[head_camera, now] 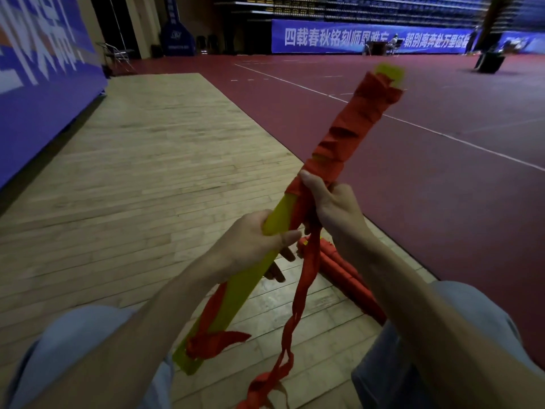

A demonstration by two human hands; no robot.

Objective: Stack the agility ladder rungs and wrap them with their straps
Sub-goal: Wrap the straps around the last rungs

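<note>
I hold a stack of yellow ladder rungs (236, 299) slanted up to the right, above the floor. Red strap (351, 125) is wound round its upper half; the yellow tip shows at the top. My left hand (253, 243) grips the bare yellow middle of the stack. My right hand (330, 205) grips the stack and strap just below the wound part. A loose, twisted length of red strap (298, 308) hangs from my right hand to the floor. Another short strap end (212, 340) dangles at the lower end of the stack.
A wrapped red bundle (351, 278) lies on the wooden floor (141, 178) under my right forearm. My knees in light blue trousers (76, 343) flank the stack. A blue banner wall (38, 93) runs on the left; red court flooring (413, 160) lies to the right.
</note>
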